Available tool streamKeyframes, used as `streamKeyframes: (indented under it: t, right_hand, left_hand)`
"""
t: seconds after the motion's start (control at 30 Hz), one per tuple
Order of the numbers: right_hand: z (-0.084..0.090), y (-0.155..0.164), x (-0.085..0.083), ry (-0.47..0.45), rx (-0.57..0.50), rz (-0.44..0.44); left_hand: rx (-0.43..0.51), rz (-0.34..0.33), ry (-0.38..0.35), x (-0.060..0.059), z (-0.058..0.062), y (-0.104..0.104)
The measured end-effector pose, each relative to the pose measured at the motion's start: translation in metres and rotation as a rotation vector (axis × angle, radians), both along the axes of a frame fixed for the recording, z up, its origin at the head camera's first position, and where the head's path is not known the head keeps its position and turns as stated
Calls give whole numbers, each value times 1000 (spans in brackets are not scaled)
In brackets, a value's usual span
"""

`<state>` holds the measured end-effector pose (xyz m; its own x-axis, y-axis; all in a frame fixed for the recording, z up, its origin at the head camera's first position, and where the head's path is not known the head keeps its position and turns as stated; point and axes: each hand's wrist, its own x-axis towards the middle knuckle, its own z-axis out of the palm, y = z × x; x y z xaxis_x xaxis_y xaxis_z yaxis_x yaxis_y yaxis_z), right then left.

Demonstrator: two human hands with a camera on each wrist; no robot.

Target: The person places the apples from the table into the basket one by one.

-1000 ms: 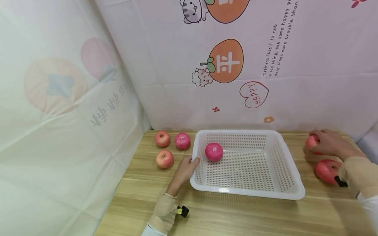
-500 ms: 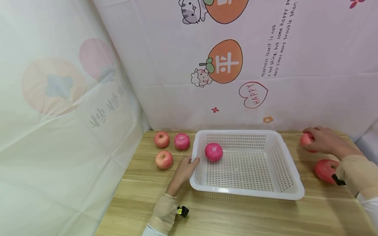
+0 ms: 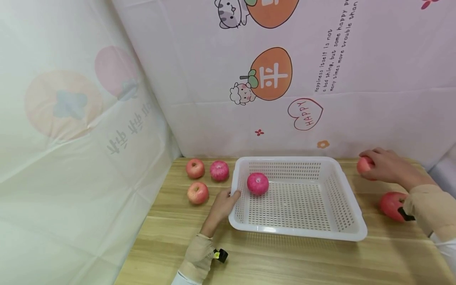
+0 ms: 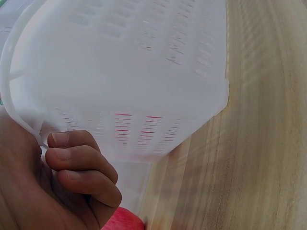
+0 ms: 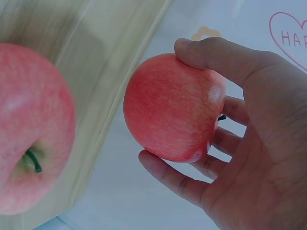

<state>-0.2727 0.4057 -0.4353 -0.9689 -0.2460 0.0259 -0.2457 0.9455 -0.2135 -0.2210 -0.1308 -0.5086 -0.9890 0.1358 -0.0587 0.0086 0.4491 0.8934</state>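
Note:
A white perforated basket sits on the wooden table with one pink-red apple inside near its left wall. My left hand grips the basket's left rim, fingers curled under the edge. My right hand holds a red apple lifted off the table, right of the basket; in the right wrist view the fingers wrap round this apple. Another red apple lies on the table below that hand, seen close at the left in the right wrist view.
Three apples lie left of the basket: two at the back and one nearer. Printed cloth walls close the table at the back and left. A sliver of red apple shows below my left hand.
My right hand has lifted its apple off the table and carried it a little left and up, toward the basket. The left hand and basket have stayed still.

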Motion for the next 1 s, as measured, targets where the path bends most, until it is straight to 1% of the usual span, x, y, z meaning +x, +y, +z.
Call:
streamKeyframes:
  t: [0.53, 0.8, 1.0]
  right_hand:
    - [10, -17, 3, -18, 11, 5]
    - [16, -24, 6, 1, 17, 27]
    - [20, -29, 8, 24, 21, 30]
  left_hand:
    - [-3, 12, 0, 3, -1, 0]
    - [-4, 12, -8, 2, -1, 1]
    - [-6, 5, 4, 0, 0, 1]
